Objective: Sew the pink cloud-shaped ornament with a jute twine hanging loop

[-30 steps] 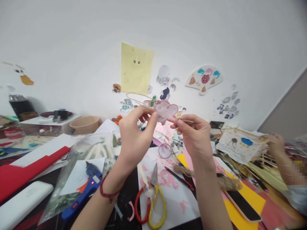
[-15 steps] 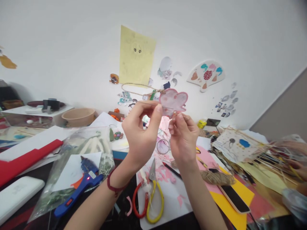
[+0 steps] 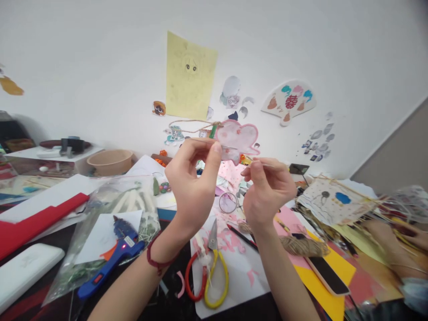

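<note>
In front of the wall my left hand (image 3: 194, 180) is closed, thumb against fingers, pinching the lower left side of a translucent pink-edged cloud-shaped piece (image 3: 238, 133). A twine loop (image 3: 190, 121) runs out from the piece's upper left. To the right, apart from the cloud's lower edge, my right hand (image 3: 269, 189) is closed with thumb and fingertips together. A thin pale strand shows at its fingers, too fine to tell what it is. Below my hands lie scissors (image 3: 216, 267) with red and yellow handles on white paper.
A blue glue gun (image 3: 115, 263) with a lit red light rests at left on a plastic bag (image 3: 60, 272). Twine (image 3: 302, 246) and a phone (image 3: 327, 275) lie at right. Another person's hand (image 3: 384, 240) is at the far right. Tape (image 3: 228, 203) stands behind.
My right hand has moved right and slightly down, away from the cloud-shaped piece. The piece has shifted a little left. The other person's hand has come further into view.
</note>
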Demonstrator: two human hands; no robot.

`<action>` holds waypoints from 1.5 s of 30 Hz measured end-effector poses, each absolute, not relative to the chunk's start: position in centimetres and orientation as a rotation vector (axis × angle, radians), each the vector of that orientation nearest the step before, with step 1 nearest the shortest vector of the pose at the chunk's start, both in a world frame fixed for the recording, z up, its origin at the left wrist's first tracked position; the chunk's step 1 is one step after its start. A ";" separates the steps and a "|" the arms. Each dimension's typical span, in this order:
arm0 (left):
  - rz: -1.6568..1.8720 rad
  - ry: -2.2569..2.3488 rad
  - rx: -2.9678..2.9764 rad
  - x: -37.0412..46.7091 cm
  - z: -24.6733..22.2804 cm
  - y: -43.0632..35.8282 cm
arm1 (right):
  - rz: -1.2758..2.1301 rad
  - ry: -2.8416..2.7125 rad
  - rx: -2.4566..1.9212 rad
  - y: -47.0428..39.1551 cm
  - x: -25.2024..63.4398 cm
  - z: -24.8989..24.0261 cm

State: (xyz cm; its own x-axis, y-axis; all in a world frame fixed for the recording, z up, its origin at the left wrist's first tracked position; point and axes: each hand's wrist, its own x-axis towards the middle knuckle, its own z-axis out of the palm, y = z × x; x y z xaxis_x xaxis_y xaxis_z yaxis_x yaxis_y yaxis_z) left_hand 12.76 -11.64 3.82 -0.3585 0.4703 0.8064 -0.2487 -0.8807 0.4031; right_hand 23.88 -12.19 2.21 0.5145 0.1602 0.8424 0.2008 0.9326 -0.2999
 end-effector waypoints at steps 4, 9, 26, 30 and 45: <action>2.240 0.332 1.520 12.6 3.8 -11.8 | -0.125 -1.100 -0.367 -12.3 24.6 2.4; 2.238 0.343 1.556 12.6 3.8 -11.8 | -0.180 -1.172 -0.467 -12.8 24.9 2.8; 2.153 0.245 1.580 12.7 3.8 -11.7 | 0.053 -1.186 -0.631 -13.2 25.6 3.1; 2.125 0.191 1.580 12.7 3.9 -11.6 | 0.119 -1.233 -0.602 -13.3 26.1 3.5; 2.024 0.182 1.608 12.5 3.9 -11.0 | 0.269 -1.281 -0.643 -14.1 26.6 3.8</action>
State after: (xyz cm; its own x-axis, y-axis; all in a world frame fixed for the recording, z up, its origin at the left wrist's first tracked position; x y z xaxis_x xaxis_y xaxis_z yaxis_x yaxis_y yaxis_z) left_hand 12.51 -11.03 3.91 -0.1391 0.4893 0.8609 -0.3279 -0.8431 0.4262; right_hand 26.61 -14.14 3.81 0.2844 0.5275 0.8006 0.1607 0.7970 -0.5822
